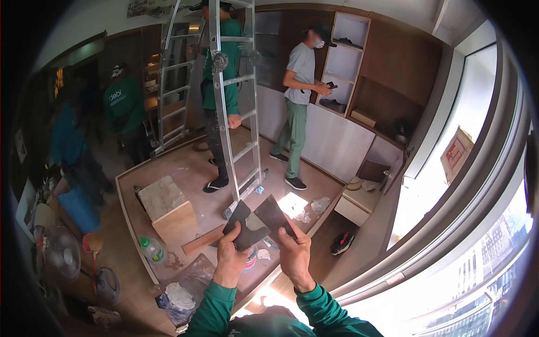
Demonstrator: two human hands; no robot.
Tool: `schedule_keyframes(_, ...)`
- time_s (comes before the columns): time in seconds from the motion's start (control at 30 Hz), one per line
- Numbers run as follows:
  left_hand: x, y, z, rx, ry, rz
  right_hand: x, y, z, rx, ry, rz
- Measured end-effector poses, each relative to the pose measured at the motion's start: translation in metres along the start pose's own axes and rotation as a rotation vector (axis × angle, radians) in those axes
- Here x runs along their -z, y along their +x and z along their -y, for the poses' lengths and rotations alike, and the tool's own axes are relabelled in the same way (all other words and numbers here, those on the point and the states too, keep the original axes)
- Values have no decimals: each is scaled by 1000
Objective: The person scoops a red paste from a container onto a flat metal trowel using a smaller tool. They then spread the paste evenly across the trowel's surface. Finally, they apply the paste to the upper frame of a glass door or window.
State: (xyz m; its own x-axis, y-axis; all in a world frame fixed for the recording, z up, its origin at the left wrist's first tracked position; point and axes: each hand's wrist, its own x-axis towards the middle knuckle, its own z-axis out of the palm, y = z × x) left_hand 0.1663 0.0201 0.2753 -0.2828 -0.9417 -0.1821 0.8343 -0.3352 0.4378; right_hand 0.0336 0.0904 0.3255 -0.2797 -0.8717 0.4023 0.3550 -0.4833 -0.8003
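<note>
My left hand (230, 255) is closed on a dark flat plate (238, 217), its thumb lying on the upper face. My right hand (296, 251) grips a second dark rectangular plate (270, 212) by its lower end, thumb on top. Both look like putty spreaders. Their faces tilt toward each other, with a lighter grey patch between them; whether it is putty cannot be made out. Below the plates, partly hidden by my left hand, is a small tub with a pinkish label (250, 259). A reddish-brown board (203, 240) lies just left of the left plate.
A ladder (225, 106) stands on the raised platform (168, 166), a person in green beside it. Another person (300, 84) stands by shelves. A box-like wooden piece (168, 205), a green-capped bottle (151, 250) and plastic sheeting (196, 275) lie leftward; a window runs along the right.
</note>
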Motion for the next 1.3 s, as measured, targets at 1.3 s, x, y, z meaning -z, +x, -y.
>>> schedule_keyframes(1.3,-58,-39,16,413,335,406,26,1,-30,-112,337,271)
